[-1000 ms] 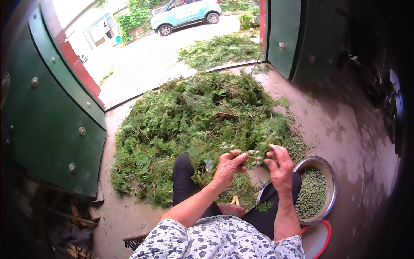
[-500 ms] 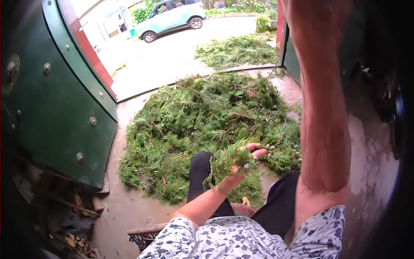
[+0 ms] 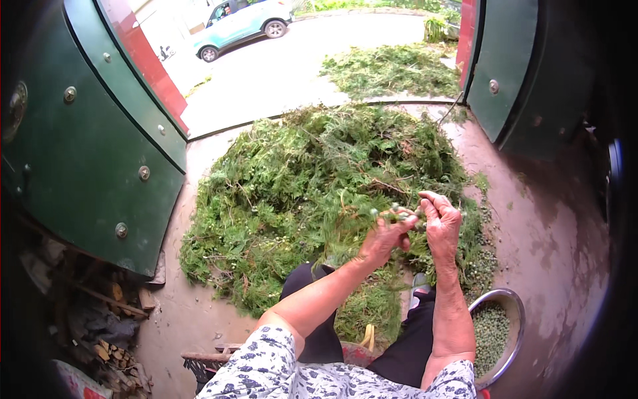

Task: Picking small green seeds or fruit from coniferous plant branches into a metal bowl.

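Observation:
Over the pile's near side, my left hand is closed round a leafy conifer sprig, which spreads out to the left of the fingers. Small round green cones show at the sprig's end, between my two hands. My right hand is close beside the left, thumb and fingers pinched together at the cones; the tips partly hide what they grip. A metal-rimmed bowl stands on the floor by my right arm, with many loose green cones in it.
A big heap of cut conifer branches covers the floor before my knees. Loose cones lie along its right side. Green doors stand at both sides. Outside are more branches and a light-blue car. Firewood lies at lower left.
My right arm has come down from high in front of the view, and its hand now meets the left at the sprig. The view has shifted, bringing the bowl into sight.

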The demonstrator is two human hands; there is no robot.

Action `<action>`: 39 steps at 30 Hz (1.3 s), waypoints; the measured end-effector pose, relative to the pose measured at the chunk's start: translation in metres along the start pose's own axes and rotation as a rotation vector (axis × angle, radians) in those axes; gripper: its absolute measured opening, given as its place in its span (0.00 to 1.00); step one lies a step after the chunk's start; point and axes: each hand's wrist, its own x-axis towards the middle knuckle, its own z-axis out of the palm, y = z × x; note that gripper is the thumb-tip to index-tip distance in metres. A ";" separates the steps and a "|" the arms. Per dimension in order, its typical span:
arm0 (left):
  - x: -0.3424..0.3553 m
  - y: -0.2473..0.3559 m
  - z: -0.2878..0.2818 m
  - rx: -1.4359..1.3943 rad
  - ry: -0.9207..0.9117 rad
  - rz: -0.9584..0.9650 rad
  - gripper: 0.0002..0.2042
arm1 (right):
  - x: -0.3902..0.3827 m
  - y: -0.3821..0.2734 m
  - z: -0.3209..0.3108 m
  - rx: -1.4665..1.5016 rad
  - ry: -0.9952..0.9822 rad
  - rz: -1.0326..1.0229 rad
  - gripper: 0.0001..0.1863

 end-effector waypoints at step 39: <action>0.047 0.024 -0.032 0.334 -0.119 0.219 0.07 | 0.020 0.048 0.019 0.623 -0.246 0.484 0.11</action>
